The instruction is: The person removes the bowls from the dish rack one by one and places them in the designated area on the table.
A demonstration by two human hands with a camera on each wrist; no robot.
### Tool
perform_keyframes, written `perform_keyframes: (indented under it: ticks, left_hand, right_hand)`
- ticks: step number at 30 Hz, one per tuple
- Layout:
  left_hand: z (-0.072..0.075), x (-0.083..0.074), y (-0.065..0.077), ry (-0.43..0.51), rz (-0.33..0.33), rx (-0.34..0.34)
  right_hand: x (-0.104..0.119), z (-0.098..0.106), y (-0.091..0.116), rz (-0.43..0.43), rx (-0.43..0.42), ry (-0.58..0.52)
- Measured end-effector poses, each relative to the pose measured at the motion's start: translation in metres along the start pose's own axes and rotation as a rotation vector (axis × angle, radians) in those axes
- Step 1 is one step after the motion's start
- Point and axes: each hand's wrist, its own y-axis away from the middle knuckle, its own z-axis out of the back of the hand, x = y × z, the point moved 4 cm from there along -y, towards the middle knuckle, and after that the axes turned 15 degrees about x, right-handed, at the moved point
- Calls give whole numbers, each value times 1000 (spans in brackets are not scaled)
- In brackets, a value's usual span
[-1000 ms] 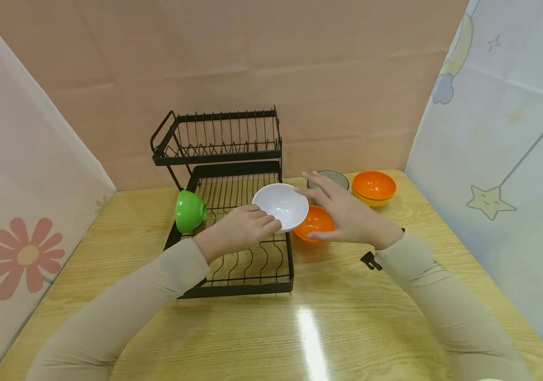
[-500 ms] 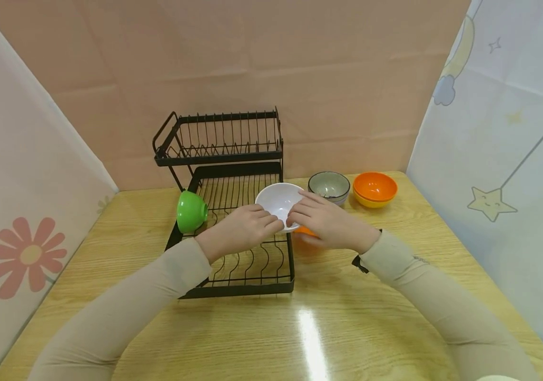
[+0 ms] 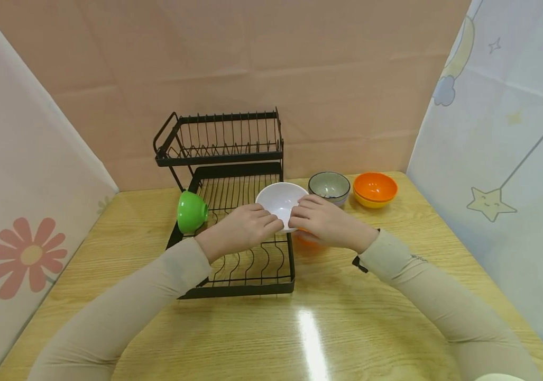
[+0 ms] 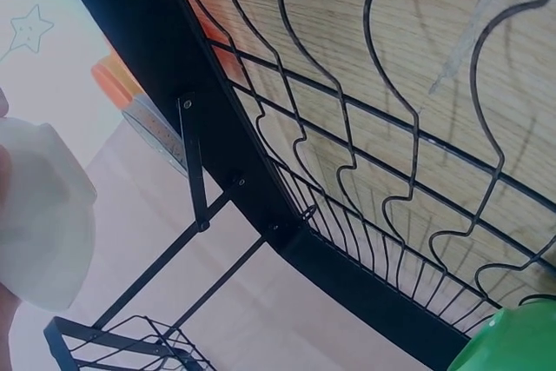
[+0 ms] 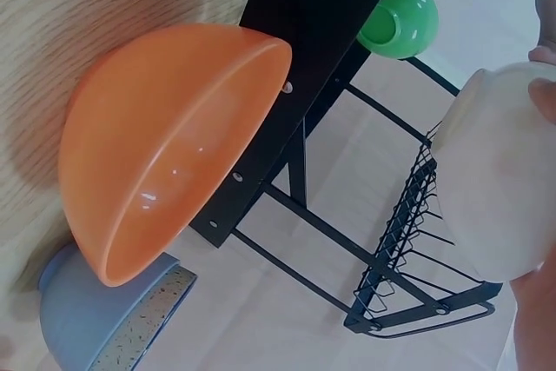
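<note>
A white bowl [image 3: 278, 198] is held between both hands above the right side of a black two-tier dish rack [image 3: 238, 289]. My left hand [image 3: 240, 233] grips its near left rim, fingers curled over the edge. On the bowl's right rim, my right hand [image 3: 330, 225] has a grip too. The right wrist view shows the white bowl [image 5: 495, 171] from outside, raised off the table. Behind and below my right hand sits an orange bowl [image 5: 165, 136], mostly hidden in the head view. A green bowl [image 3: 190, 212] stands on its side in the rack's lower tier, at the left.
At the back right, a grey speckled bowl [image 3: 328, 183] with a dark rim stands beside an orange bowl [image 3: 375, 185] stacked on a yellow bowl [image 3: 371, 203]. The rack's upper tier [image 3: 228, 157] rises at the back, near the peach-coloured cloth [image 3: 271, 69].
My right hand has come left and down from above the orange bowl, from spread fingers to a grip on the white bowl's right rim. The left hand and bowl stay nearly still.
</note>
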Motion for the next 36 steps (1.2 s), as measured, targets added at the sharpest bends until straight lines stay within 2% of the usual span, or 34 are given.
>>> perform_keyframes:
  ticks: [6,8,11,13,15,20,22,23,25,29,31,33,36]
  left_hand:
    - [1,2,-1,39,0,12]
    - [2,4,-1,79,10,23]
    - [8,11,0,195,53,41]
    - [11,19,2,315,133,65]
    - [15,29,4,459,246,86]
    - [11,55,13,851,608,179]
    - [3,62,18,975,710,259]
    - [-3,63,21,1024,740,315]
    - [-15,64,27,1119,754,447]
    - [-37,54,41,1310,655,768]
    - [-44,48,49,1376,606,905]
    - [-47,44,55,1409,577,1004]
    - [-47,42,58,1392,559,1071]
  right_hand:
    - [0,-1,0,17,-38,26]
    - [0,-1,0,18,-42,27]
    - [1,-2,1,15,-43,32]
    - [1,-3,2,15,-44,32]
    - [1,-3,3,11,-44,32]
    - [1,-3,6,3,-49,29]
    - [1,-3,7,4,-51,28]
    - [0,-4,7,3,-50,26]
    - [1,-4,8,2,-48,21]
    - [1,-5,9,2,-39,14]
    - [1,-6,9,0,-33,13]
    - [1,-6,10,-7,-23,14]
    - [0,-7,10,-21,-11,19]
